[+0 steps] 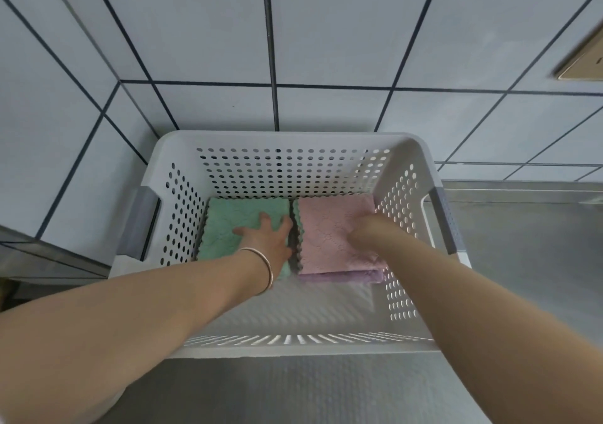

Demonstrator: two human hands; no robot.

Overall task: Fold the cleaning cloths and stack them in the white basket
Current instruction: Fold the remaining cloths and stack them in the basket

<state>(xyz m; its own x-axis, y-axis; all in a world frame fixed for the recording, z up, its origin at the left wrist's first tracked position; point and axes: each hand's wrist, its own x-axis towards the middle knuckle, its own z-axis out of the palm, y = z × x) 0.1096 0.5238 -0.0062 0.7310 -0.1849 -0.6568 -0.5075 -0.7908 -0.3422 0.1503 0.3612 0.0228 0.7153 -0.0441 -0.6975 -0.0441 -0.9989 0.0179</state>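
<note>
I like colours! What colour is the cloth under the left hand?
Green cloth, head view.

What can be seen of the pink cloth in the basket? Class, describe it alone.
The pink cloth is folded into a flat rectangle, soft and textured with an embossed pattern and scalloped edges. It lies at the right of the white basket's floor, on top of a purple cloth whose near edge shows beneath. The right hand rests on it; its fingers are blurred. A green cloth lies beside it.
</note>
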